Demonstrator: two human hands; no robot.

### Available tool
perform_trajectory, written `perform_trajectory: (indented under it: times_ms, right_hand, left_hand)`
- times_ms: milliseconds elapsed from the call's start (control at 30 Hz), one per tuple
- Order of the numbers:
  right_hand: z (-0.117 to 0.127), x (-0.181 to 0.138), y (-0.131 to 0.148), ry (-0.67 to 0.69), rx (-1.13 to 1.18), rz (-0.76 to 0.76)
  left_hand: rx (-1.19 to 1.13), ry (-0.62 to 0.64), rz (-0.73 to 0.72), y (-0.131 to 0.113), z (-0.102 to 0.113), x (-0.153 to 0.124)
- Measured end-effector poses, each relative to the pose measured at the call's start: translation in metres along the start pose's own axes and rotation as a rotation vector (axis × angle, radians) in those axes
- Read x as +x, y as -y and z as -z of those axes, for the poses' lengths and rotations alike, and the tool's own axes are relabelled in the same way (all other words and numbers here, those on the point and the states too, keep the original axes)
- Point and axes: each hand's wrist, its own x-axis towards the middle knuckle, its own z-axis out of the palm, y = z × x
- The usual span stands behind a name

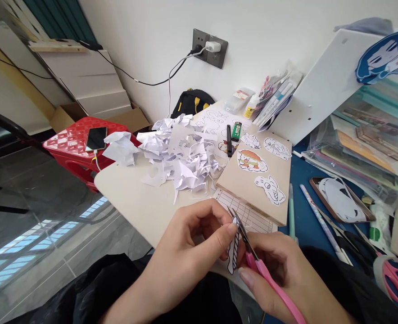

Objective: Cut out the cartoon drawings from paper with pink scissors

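Note:
My left hand (199, 245) pinches a small paper cutout (233, 249) between thumb and fingers. The cutout is narrow and white, with a black striped drawing. My right hand (280, 265) is closed round the pink handles of a pair of scissors (266, 279). The blades point up and to the left, slightly parted, beside the cutout's upper edge. Whether they touch the paper I cannot tell. Beyond my hands lies a tan board (232, 180) bearing several paper cutouts, among them a coloured burger character (252, 161). Under its near edge a gridded sheet (253, 213) shows.
A heap of paper scraps (185, 153) covers the table's far left. A black cutter (229, 139) lies near a green box (237, 131). To the right are pens, other pink scissors (396, 279) and a tray (315, 181) of cutouts. A red stool (70, 139) holds a phone (96, 138).

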Motion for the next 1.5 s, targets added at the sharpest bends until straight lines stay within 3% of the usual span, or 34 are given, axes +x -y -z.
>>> perform_trajectory:
  times_ms: [333,633,900,1500]
  right_hand:
    - [0.000,0.000,0.002,0.014,-0.004,0.006]
    - [-0.001,-0.003,0.005,-0.010,0.017,-0.064]
    - [0.000,0.000,0.002,0.021,0.003,-0.003]
    - [0.005,0.000,-0.002,0.083,-0.162,0.068]
  left_hand:
    - [-0.066,0.051,0.019,-0.001,0.001,-0.001]
    - [-0.083,-0.001,0.016,0.001,-0.001,0.001]
    - [-0.099,0.010,0.028,-0.001,-0.001,-0.001]
    - [-0.215,0.170,0.103,-0.003,0.011,0.001]
